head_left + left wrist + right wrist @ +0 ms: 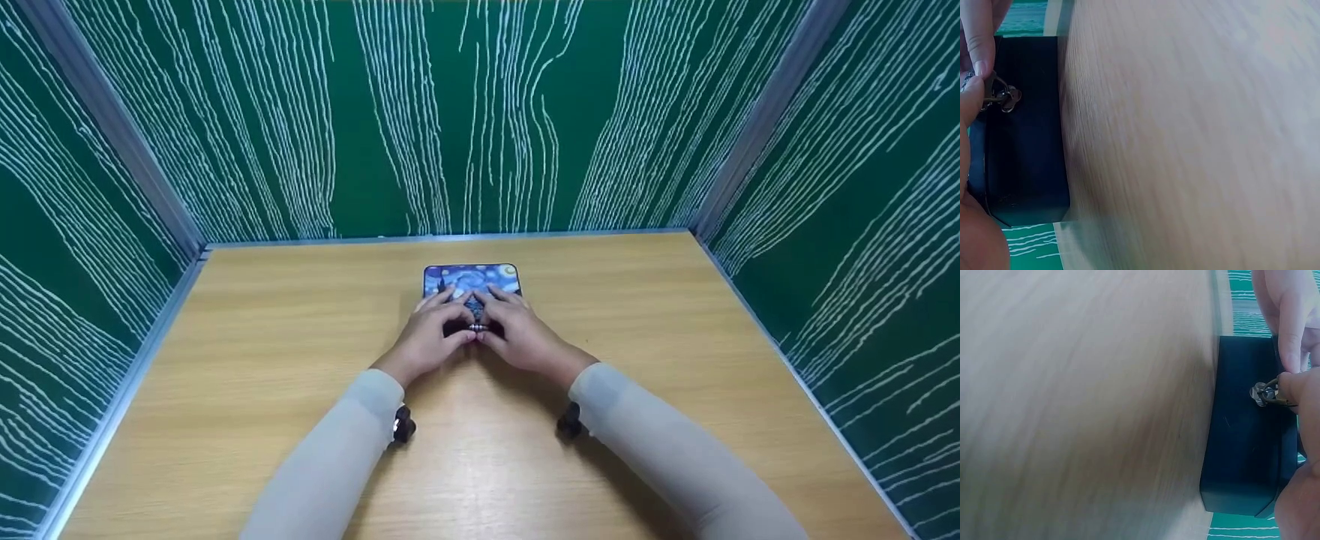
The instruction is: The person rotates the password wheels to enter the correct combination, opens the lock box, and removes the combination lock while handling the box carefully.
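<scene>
A dark box (1027, 146) with a swirling blue night-sky picture on its lid (469, 276) stands on the table. On its front face is a metal clasp (1262, 394) with a wire loop. My left hand (431, 337) comes from the left, fingers over the lid, thumb at the clasp. From the right, my right hand (521, 334) mirrors it. Both thumbs meet at the clasp's upper part, pinching it with the index fingers. In the wrist views the thumb tips hide the top of the clasp.
The wooden table (300, 300) stretches around the box. Green walls (480, 112) with white wavy lines rise on three sides, framed by grey posts (772, 105). A small dark device (403, 425) is strapped under each sleeve cuff.
</scene>
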A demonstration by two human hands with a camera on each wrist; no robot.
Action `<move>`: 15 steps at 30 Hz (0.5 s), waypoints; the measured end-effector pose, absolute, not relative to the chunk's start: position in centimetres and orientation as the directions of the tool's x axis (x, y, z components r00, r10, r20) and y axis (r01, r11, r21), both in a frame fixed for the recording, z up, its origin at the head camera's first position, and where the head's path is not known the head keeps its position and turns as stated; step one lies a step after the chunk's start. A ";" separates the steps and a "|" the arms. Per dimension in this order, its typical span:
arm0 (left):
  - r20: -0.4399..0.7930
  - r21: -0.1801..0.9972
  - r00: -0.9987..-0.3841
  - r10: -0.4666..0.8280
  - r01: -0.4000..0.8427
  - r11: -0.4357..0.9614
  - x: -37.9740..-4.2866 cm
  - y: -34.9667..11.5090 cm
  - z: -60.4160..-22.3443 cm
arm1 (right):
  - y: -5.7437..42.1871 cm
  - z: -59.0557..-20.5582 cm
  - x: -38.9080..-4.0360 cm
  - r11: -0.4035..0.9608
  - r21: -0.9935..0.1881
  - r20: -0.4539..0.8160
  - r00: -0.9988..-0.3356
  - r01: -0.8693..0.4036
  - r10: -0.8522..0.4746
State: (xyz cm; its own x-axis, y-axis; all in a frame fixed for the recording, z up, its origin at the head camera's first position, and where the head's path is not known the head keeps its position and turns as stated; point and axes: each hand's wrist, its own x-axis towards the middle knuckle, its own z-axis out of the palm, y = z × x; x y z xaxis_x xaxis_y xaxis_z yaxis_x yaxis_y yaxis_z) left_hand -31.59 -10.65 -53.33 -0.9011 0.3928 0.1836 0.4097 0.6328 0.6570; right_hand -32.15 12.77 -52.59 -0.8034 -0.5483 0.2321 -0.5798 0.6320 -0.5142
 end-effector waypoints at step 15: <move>0.159 0.655 -0.907 0.390 0.393 0.645 -31.6 -10.7 -53.3 | 12.5 -52.7 -32.2 0.630 -0.494 0.262 -0.793 -0.600 -0.550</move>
State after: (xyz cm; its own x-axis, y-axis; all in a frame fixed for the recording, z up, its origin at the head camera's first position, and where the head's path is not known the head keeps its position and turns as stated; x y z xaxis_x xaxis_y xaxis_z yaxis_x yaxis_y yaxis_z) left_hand -31.57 -10.66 -53.33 -0.9069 0.3903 0.1589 0.3926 0.6454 0.6552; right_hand -32.20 12.51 -52.69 -0.7932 -0.5500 0.2615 -0.5995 0.6298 -0.4939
